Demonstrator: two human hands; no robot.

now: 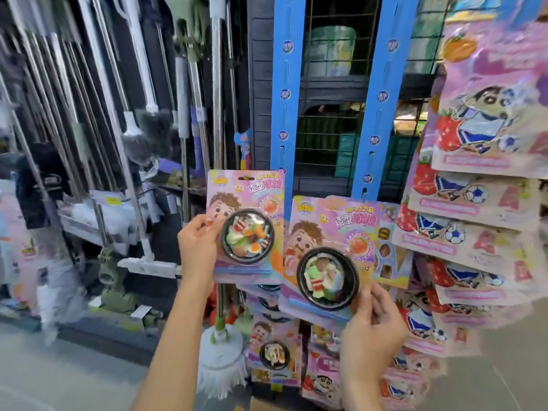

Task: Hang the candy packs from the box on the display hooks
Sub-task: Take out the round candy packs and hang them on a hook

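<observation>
Right now my left hand (197, 247) pinches one candy pack (247, 223) by its left edge, thumb on the printed front and fingers curled behind, so that grip is pressed together on the card. My right hand (370, 324) holds a second candy pack (329, 259) by its lower right corner, fingers wrapped round the bottom edge just beside the black bowl-shaped blister.

Both packs stand with their long axis roughly upright, hang-hole end on top. The left one is nearly plumb; the right one leans, its top tilted toward the right.

Behind them rises a blue display strip (286, 93) with slots down its length, and a second blue strip (382, 96) stands further right, a wire grid between the two. The top edge of the left pack sits right against the lower part of the left strip, so I judge the left hand is the nearer one to hang. I cannot make out the hook itself.

More of the same packs already hang lower down (274, 351). Pink strawberry-printed bags (486, 114) fill the right edge of the display. Mop handles (98, 84) crowd the left side. The box is not in view.
</observation>
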